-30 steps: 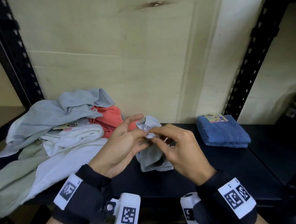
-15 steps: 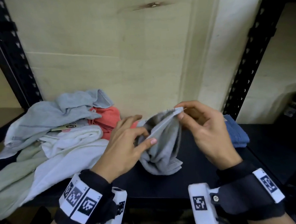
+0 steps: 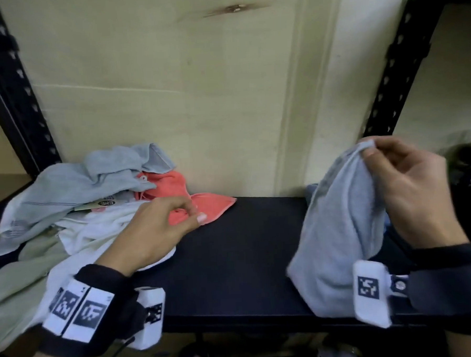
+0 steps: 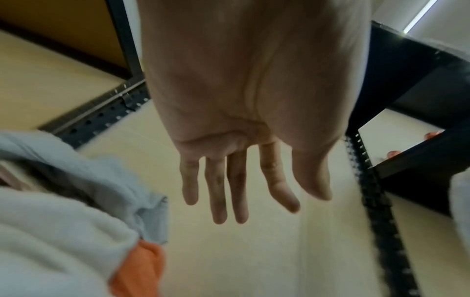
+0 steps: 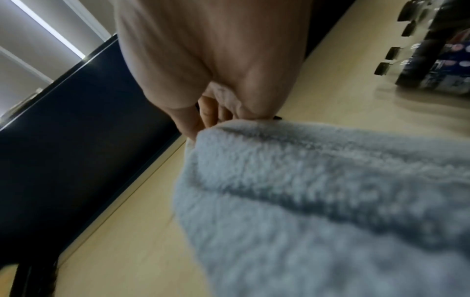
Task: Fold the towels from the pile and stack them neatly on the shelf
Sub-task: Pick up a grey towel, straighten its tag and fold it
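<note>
My right hand pinches the top corner of a light grey towel and holds it up at the right, so it hangs down onto the black shelf. The right wrist view shows the thumb and fingers closed on the fluffy towel edge. My left hand hovers over the orange towel at the edge of the pile, fingers relaxed and holding nothing. The pile also has a blue-grey towel, a white one and a pale green one.
A sliver of the folded blue towel shows behind the hanging grey one. Black perforated uprights frame the bay, with a pale wooden back panel behind. Bare shelf lies between the pile and the grey towel.
My left hand has let go of the grey towel and moved left over the pile. My right hand has carried the towel up and to the right, covering the blue towel.
</note>
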